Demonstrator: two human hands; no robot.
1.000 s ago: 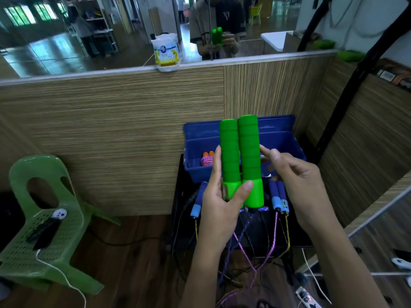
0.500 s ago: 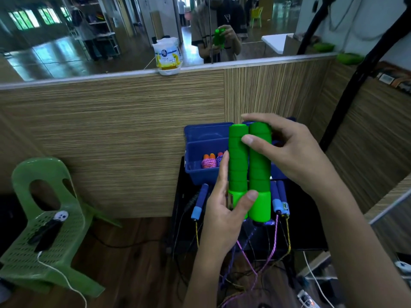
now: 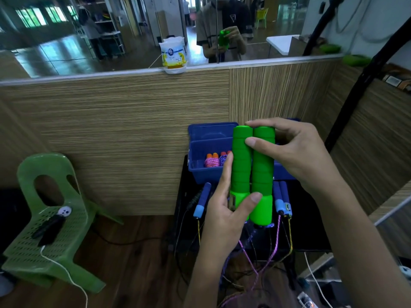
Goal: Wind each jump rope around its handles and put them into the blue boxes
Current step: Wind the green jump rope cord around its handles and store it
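Two green foam jump-rope handles [image 3: 251,172] stand upright side by side in front of me. My left hand [image 3: 224,216] grips their lower ends, thumb across the front. My right hand [image 3: 291,152] curls over their tops, thumb pressed between them. Their purple rope [image 3: 249,243] hangs loose below. Behind the handles sits a blue box [image 3: 204,156] holding wound ropes with orange handles [image 3: 212,160]. Blue-handled ropes [image 3: 282,198] and another blue handle [image 3: 202,203] lie on the black table [image 3: 311,230], their cords dangling.
A wood-grain partition [image 3: 111,141] with a mirror above stands behind the box. A green plastic chair [image 3: 49,216] carrying a black device and white cable is on the left. A white bag [image 3: 174,54] rests on the ledge. Cables and a power strip [image 3: 307,302] lie on the floor.
My right hand rose from beside the handles' middle to grip their tops, then slid down a little. The handles stayed upright in my left hand.
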